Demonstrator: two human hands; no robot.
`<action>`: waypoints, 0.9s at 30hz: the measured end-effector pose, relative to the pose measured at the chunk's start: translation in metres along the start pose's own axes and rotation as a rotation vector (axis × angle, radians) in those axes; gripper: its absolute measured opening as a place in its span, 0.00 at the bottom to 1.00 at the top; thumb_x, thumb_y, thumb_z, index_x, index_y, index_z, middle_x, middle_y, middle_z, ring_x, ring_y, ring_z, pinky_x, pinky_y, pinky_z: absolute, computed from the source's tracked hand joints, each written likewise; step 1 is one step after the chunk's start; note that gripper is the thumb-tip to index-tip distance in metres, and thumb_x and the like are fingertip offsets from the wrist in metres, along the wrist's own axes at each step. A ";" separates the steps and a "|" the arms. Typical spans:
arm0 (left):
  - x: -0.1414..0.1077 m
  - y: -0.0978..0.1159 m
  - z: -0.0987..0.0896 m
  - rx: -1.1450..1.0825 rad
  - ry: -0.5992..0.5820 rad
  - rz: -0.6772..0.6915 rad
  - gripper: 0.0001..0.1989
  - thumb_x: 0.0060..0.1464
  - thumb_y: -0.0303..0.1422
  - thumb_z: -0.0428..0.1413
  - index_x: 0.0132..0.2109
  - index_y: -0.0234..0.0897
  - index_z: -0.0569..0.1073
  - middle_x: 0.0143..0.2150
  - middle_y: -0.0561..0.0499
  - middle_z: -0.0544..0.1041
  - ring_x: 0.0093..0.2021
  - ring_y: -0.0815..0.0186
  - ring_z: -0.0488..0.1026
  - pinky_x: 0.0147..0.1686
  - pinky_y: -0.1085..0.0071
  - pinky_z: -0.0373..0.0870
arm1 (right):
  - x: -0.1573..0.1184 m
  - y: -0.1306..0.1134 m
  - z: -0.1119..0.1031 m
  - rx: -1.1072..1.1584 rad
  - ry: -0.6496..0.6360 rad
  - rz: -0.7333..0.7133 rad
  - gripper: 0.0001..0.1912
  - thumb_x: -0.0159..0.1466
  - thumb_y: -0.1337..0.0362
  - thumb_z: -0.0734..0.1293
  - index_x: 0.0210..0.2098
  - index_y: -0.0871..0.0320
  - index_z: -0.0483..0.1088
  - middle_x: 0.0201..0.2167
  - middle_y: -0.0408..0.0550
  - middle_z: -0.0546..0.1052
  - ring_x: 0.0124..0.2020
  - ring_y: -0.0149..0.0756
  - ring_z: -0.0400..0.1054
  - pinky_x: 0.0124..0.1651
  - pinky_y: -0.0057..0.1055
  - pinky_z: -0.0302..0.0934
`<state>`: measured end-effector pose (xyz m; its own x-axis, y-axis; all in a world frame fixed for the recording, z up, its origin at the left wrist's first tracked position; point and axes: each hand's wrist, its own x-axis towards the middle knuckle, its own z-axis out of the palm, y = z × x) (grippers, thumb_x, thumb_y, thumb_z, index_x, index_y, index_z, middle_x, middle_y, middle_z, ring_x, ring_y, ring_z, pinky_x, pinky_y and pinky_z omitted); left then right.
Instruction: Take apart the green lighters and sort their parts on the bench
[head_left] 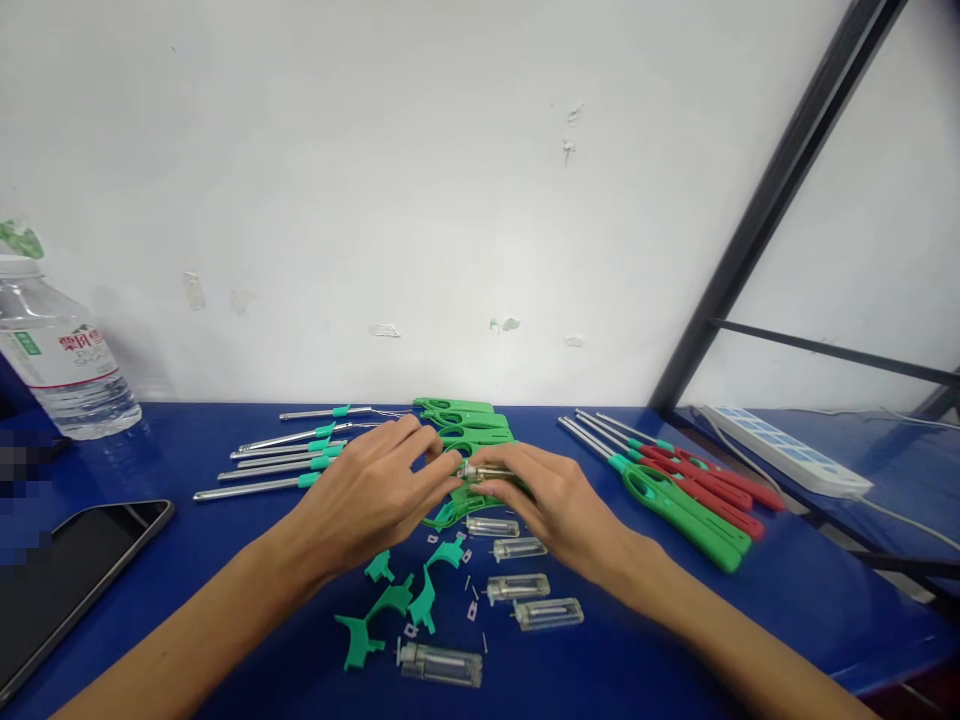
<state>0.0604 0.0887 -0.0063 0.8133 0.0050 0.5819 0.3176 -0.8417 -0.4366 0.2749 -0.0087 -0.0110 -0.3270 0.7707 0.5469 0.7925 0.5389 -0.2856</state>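
Note:
Between the thumb and fingers of my right hand [551, 495] is a clear lighter fuel tank [487, 472], lying sideways with its valve end to the left. My left hand [386, 475] is closed in a pinch at that valve end; anything small in its fingertips is hidden. Behind both hands, green lighter handle shells [472, 420] lie in a column, partly covered by my fingers. Nearer to me are several loose clear fuel tanks [517, 587], teal trigger pieces [422, 600], and tiny pink-white parts [472, 610] with small pins.
Metal lighter tubes with teal ends [262, 487] lie at left. Red lighters [697, 480] and a green lighter [686, 510] rest at right. A phone [75, 580], water bottle [64, 350] and power strip [787, 450] stand farther out on the blue table [600, 670], against a white wall.

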 end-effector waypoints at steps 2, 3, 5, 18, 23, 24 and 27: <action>0.001 0.002 -0.002 0.033 0.039 0.041 0.07 0.65 0.26 0.49 0.41 0.36 0.72 0.36 0.48 0.75 0.36 0.61 0.70 0.31 0.66 0.69 | 0.000 -0.001 0.000 0.007 0.001 -0.008 0.12 0.74 0.59 0.60 0.54 0.52 0.68 0.48 0.48 0.80 0.48 0.38 0.74 0.49 0.38 0.71; 0.002 0.003 -0.003 0.051 0.058 0.061 0.09 0.65 0.23 0.48 0.42 0.36 0.72 0.36 0.49 0.75 0.36 0.62 0.70 0.30 0.67 0.68 | 0.000 -0.001 0.000 0.004 0.006 -0.010 0.12 0.74 0.59 0.60 0.54 0.52 0.68 0.48 0.48 0.80 0.48 0.38 0.74 0.50 0.38 0.71; 0.003 0.004 -0.006 0.088 0.095 0.098 0.14 0.64 0.18 0.43 0.43 0.35 0.72 0.36 0.49 0.77 0.36 0.63 0.72 0.30 0.67 0.68 | 0.000 -0.001 -0.001 -0.008 0.009 -0.017 0.12 0.74 0.60 0.60 0.54 0.53 0.68 0.48 0.48 0.80 0.48 0.37 0.74 0.50 0.38 0.71; -0.007 -0.028 -0.010 -0.117 -0.078 -0.179 0.12 0.66 0.30 0.49 0.41 0.38 0.77 0.36 0.48 0.80 0.39 0.58 0.73 0.30 0.66 0.68 | 0.007 0.021 -0.022 -0.150 0.168 0.121 0.08 0.72 0.63 0.62 0.49 0.53 0.70 0.44 0.47 0.81 0.43 0.39 0.76 0.46 0.35 0.69; -0.008 -0.013 -0.004 -0.532 -0.515 -0.366 0.08 0.61 0.34 0.57 0.34 0.45 0.79 0.36 0.52 0.80 0.40 0.59 0.75 0.38 0.64 0.69 | 0.008 0.032 -0.028 -0.202 0.228 0.156 0.07 0.72 0.63 0.63 0.47 0.54 0.71 0.43 0.47 0.81 0.41 0.40 0.77 0.44 0.35 0.68; -0.007 -0.009 -0.004 -0.590 -0.540 -0.388 0.08 0.60 0.34 0.57 0.34 0.46 0.79 0.37 0.53 0.81 0.41 0.60 0.75 0.37 0.64 0.68 | 0.008 0.032 -0.027 -0.200 0.225 0.157 0.07 0.72 0.63 0.63 0.47 0.54 0.71 0.43 0.47 0.81 0.42 0.40 0.77 0.44 0.35 0.68; -0.005 -0.004 -0.004 -0.678 -0.535 -0.390 0.11 0.62 0.32 0.53 0.34 0.46 0.79 0.37 0.55 0.81 0.41 0.61 0.75 0.38 0.65 0.67 | 0.008 0.029 -0.026 -0.175 0.209 0.155 0.07 0.72 0.64 0.62 0.47 0.53 0.71 0.43 0.46 0.81 0.43 0.39 0.77 0.44 0.33 0.67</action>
<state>0.0530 0.0897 -0.0054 0.8785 0.4575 0.1375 0.4001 -0.8619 0.3114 0.3082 0.0041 0.0052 -0.0966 0.7431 0.6622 0.9072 0.3394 -0.2485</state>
